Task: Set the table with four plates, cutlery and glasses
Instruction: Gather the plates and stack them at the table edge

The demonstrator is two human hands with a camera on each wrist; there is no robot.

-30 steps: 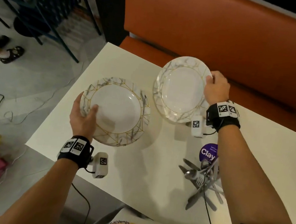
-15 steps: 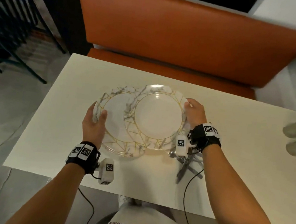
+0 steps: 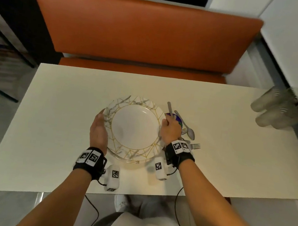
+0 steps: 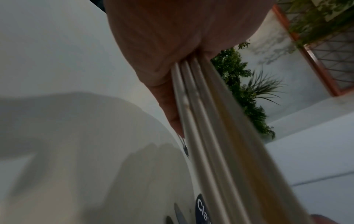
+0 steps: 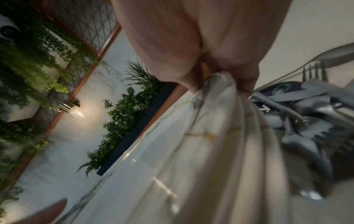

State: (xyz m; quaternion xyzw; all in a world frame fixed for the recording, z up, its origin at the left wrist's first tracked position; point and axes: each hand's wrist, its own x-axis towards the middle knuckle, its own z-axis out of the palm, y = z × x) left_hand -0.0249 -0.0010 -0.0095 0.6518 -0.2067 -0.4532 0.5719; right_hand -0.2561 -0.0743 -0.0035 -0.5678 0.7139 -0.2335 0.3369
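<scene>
We read only part of one label: white letters "Cla" on a round dark blue sticker (image 4: 202,209) lying on the table (image 3: 58,120) under the cutlery (image 3: 187,129); the square black-and-white code tags on our wristbands (image 3: 178,147) carry no legible words. The stack of plates (image 3: 134,128), marbled grey with gold lines, sits flat near the middle of the table with its face up, and the left wrist view shows several rims layered together. Our left hand (image 3: 99,134) cups the stack's left edge with fingers curled under the rims, and our right hand (image 3: 170,130) pinches the right edge, thumb on top. Just right of the plates the forks, spoons and knives lie in a loose heap, their long axes mostly running away from us and fanning rightward. Blurred glasses (image 3: 277,109) stand well apart at the table's far right corner.
</scene>
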